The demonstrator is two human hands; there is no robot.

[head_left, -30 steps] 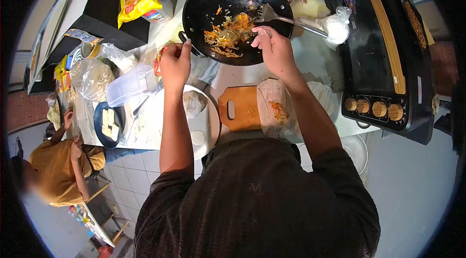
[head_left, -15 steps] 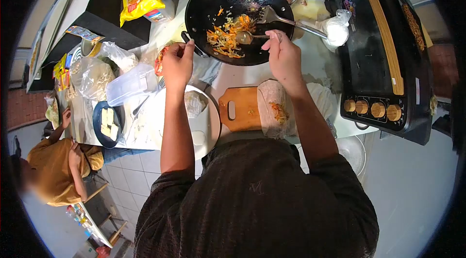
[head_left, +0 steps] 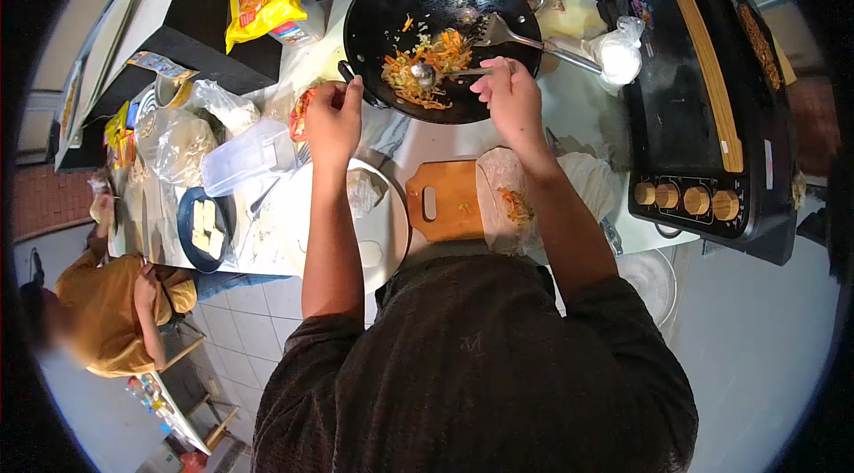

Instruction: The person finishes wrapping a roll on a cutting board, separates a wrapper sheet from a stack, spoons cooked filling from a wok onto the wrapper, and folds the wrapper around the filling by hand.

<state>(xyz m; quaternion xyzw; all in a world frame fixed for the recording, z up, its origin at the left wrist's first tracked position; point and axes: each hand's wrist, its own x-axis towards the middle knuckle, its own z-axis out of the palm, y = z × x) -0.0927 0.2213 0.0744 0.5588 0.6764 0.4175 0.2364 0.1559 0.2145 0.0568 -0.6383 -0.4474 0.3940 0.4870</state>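
A black wok (head_left: 374, 15) holds shredded vegetables (head_left: 440, 55), mostly orange and pale. My right hand (head_left: 514, 104) grips a metal spoon (head_left: 424, 74) by its handle, and the bowl of the spoon rests among the vegetables. My left hand (head_left: 334, 121) is closed at the wok's near-left handle (head_left: 345, 71), thumb and fingers around it. A metal spatula (head_left: 525, 40) lies in the wok with its handle over the right rim. Below my right forearm, a thin pale wrapper (head_left: 494, 172) carries a small heap of filling (head_left: 516, 204) on a wooden cutting board (head_left: 449, 206).
At right stands a black stove (head_left: 680, 90) with wooden knobs. To the left are a white plate (head_left: 391, 246), a clear plastic container (head_left: 249, 157), a dark plate of pale rolls (head_left: 187, 233) and plastic bags (head_left: 173, 144). Another person (head_left: 107, 313) sits at far left.
My right hand has shifted the spoon slightly left within the vegetables, and its bowl has turned. My left hand stays at the wok handle. The other person's arm has moved up and outward.
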